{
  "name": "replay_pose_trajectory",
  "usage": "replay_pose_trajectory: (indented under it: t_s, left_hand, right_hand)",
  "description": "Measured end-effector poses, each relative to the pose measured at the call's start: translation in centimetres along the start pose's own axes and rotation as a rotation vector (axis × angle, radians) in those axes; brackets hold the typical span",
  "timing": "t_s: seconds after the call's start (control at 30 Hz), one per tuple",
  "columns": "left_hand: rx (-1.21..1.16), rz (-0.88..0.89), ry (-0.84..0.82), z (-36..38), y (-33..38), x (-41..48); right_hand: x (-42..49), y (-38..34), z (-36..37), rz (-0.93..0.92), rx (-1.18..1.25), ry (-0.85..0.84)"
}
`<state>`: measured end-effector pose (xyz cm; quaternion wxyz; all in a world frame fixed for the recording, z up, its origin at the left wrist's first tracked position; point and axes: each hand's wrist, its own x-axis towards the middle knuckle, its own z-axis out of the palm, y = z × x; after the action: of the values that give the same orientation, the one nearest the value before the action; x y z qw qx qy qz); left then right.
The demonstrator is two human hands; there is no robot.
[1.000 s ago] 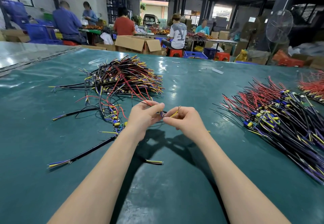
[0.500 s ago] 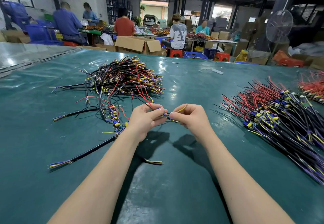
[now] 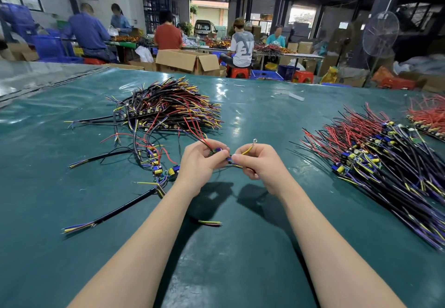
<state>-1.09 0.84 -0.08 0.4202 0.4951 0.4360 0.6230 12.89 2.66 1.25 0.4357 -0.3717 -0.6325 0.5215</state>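
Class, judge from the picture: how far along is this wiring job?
Done, it seems: the neat pile on the right. In hand: the left hand grips a small board while the right hand pinches its yellow wire. Left: the tangled pile and loose boards beside it.

Between the forearms the desk point(image 3: 240, 271) shows bare green mat, broken only by a short wire offcut point(image 3: 209, 223) near the left forearm. The wired board point(image 3: 218, 150) gripped by the left hand point(image 3: 199, 160) and right hand point(image 3: 260, 163) closes the gap between them. Left of the left hand, loose boards point(image 3: 156, 163) and a long black cable point(image 3: 115, 213) bar a low sweep, the tangled heap point(image 3: 168, 107) behind them. On the right, a bare strip runs to the fanned pile point(image 3: 385, 163).
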Motion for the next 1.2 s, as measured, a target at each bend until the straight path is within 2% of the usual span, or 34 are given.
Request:
replay_pose_trajectory:
  t_s: [0.17, 0.3, 0.43, 0.5, 0.63, 0.77, 0.9, 1.03, 1.2]
  left_hand:
    - [-0.296, -0.125, -0.035, -0.4, 0.6, 0.2]
    - [-0.419, -0.19, -0.074, -0.4, 1.0, 0.2]
    - [-0.399, -0.242, -0.043, 0.2, 0.7, 0.1]
    - [-0.361, -0.252, -0.005, 0.2, 0.6, 0.1]
    - [-0.195, -0.252, 0.055, 0.0, 0.5, 0.2]
    - [-0.092, -0.246, 0.06, -0.3, 0.2, 0.2]
    - [-0.008, -0.172, 0.09, -0.4, 0.1, 0.3]
    - [0.14, -0.023, 0.161, -0.9, 0.4, 0.4]
    - [-0.028, -0.015, 0.194, -0.9, 0.7, 0.5]
  right_hand:
    - [0.5, -0.1, -0.4, -0.063, 0.08, 0.094]
    - [0.7, 0.1, -1.1, -0.091, -0.173, 0.167]
    - [1.0, 0.4, -1.1, -0.131, -0.584, 0.287]
    - [1.0, 0.6, -0.7, -0.13, -0.676, 0.309]
    - [0.9, 0.8, -0.9, -0.067, -0.418, 0.286]
    - [0.7, 1.0, -0.2, -0.093, -0.472, 0.316]
    - [0.5, 0.9, 0.2, -0.097, -0.562, 0.258]
    - [0.3, 0.7, 1.0, -0.114, -0.751, 0.049]
    - [0.1, 0.1, 0.9, -0.027, -0.544, -0.039]
